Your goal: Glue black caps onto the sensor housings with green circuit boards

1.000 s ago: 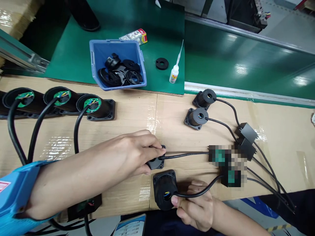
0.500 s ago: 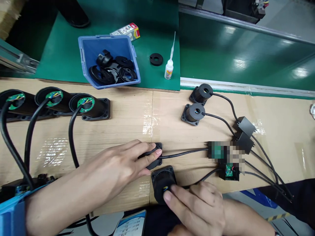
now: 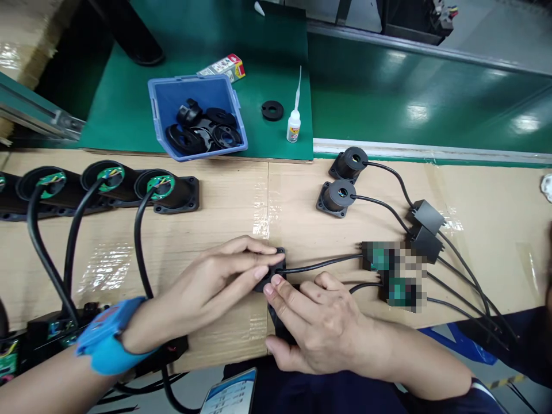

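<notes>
Left grip: the left hand (image 3: 224,282) lies with fingers and thumb closed over the small black housing (image 3: 273,268).
Right grip: the right hand (image 3: 323,322) is loosely bent, thumb apart from fingers, index and middle tips touching the same housing at its cable end.
Small housing: sits on the cardboard-covered table (image 3: 224,195), mostly hidden by both hands; its black cable (image 3: 323,265) leads rightward.
Near housing: the second black housing (image 3: 282,325) is just beside it, partly under the right hand.
Beyond, right: two cabled housings (image 3: 340,195) stand close together.
Beyond, left: black tubes (image 3: 176,198) with green boards lie in a row.
Green surface: blue bin (image 3: 172,95) of black parts, black ring (image 3: 272,117), white bottle (image 3: 294,126).
</notes>
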Demonstrator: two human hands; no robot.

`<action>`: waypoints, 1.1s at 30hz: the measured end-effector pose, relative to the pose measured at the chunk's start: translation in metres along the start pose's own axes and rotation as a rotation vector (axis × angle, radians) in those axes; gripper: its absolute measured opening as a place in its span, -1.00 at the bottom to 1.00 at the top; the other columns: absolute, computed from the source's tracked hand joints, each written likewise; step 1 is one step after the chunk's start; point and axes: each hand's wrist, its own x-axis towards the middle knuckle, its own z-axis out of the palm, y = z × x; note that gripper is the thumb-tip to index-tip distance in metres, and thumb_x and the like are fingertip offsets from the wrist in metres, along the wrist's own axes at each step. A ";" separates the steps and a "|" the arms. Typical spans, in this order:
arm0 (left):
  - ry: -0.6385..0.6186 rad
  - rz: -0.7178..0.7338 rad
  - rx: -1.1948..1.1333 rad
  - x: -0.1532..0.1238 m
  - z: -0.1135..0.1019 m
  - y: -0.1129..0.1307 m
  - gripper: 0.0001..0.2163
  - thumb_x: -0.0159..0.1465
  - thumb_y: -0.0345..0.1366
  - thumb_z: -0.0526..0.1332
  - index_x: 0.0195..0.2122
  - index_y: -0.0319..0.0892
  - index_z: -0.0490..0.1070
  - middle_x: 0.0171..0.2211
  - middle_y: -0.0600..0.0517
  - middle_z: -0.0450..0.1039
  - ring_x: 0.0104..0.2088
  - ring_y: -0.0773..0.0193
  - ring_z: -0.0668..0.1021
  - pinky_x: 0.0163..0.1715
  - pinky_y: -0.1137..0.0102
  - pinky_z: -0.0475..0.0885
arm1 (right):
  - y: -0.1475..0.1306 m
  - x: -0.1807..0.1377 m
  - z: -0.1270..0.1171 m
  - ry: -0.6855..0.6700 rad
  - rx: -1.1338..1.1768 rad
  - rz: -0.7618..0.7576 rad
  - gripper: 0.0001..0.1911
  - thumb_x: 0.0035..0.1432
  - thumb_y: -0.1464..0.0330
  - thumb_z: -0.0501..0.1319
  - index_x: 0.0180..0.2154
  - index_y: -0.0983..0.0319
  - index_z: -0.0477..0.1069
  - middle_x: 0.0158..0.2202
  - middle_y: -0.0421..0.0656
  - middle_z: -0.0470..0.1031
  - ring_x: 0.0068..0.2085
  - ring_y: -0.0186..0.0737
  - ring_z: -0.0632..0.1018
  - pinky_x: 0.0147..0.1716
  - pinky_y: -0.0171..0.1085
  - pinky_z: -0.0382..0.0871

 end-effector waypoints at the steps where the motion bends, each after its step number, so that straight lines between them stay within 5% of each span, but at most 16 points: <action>1: 0.035 -0.062 -0.058 0.003 0.006 -0.001 -0.71 0.52 -0.23 0.14 0.17 0.04 0.57 0.07 0.01 0.65 0.07 0.20 0.69 0.07 0.35 0.64 | 0.000 0.001 0.000 -0.001 -0.002 0.000 -0.46 0.39 0.16 0.14 0.09 0.48 0.55 0.02 0.03 0.69 -0.22 -0.13 0.52 -0.25 -0.08 0.29; 10: 0.238 -0.160 -0.223 0.003 0.043 -0.008 -0.73 0.53 -0.19 0.14 0.18 -0.03 0.49 -0.03 -0.02 0.63 -0.09 0.22 0.69 -0.02 0.28 0.65 | 0.002 0.006 -0.003 0.013 -0.024 -0.008 -0.49 0.44 0.14 0.18 0.04 0.48 0.59 -0.07 0.02 0.71 -0.18 -0.08 0.49 -0.23 -0.09 0.24; 16: 0.090 -0.134 -0.317 -0.007 0.032 -0.014 -0.61 0.55 -0.26 0.07 0.38 -0.01 0.17 0.13 -0.08 0.58 0.15 0.21 0.63 0.17 0.23 0.58 | 0.002 0.008 -0.003 -0.034 -0.024 -0.003 -0.52 0.41 0.17 0.14 0.03 0.43 0.59 -0.04 0.03 0.71 -0.28 -0.10 0.51 -0.26 -0.06 0.24; 18: 0.162 -0.091 -0.227 -0.009 0.030 -0.015 -0.69 0.53 -0.29 0.10 0.28 -0.04 0.28 0.17 -0.11 0.56 0.21 0.15 0.59 0.19 0.17 0.56 | 0.002 0.008 -0.004 -0.054 -0.023 -0.003 -0.54 0.38 0.20 0.14 0.05 0.42 0.58 -0.02 0.03 0.70 -0.29 -0.10 0.54 -0.25 -0.05 0.25; 22: 0.340 0.113 0.105 -0.012 0.034 -0.018 -0.80 0.44 -0.42 0.19 0.01 -0.01 0.43 -0.10 0.07 0.70 0.22 0.09 0.59 0.17 0.05 0.48 | 0.003 0.007 -0.005 -0.073 -0.014 -0.007 -0.55 0.33 0.26 0.14 0.06 0.42 0.57 -0.02 0.04 0.69 -0.29 -0.11 0.55 -0.22 -0.05 0.27; 29: 0.254 0.277 0.203 -0.014 0.031 -0.024 -0.72 0.41 -0.52 0.12 -0.03 0.04 0.44 -0.04 0.13 0.72 0.16 0.14 0.64 0.07 0.10 0.41 | 0.007 0.006 -0.006 -0.121 0.058 -0.006 -0.52 0.23 0.41 0.13 0.12 0.48 0.52 -0.02 0.04 0.68 -0.26 -0.10 0.53 -0.19 -0.01 0.22; 33: 0.192 0.238 0.199 -0.017 0.028 -0.028 -0.73 0.46 -0.39 0.11 -0.02 0.11 0.54 0.05 0.11 0.69 0.20 0.11 0.60 0.12 0.06 0.44 | 0.015 0.009 -0.013 -0.150 0.115 -0.006 -0.51 0.22 0.44 0.09 0.13 0.45 0.52 0.06 0.01 0.67 -0.16 -0.07 0.55 -0.08 0.02 0.26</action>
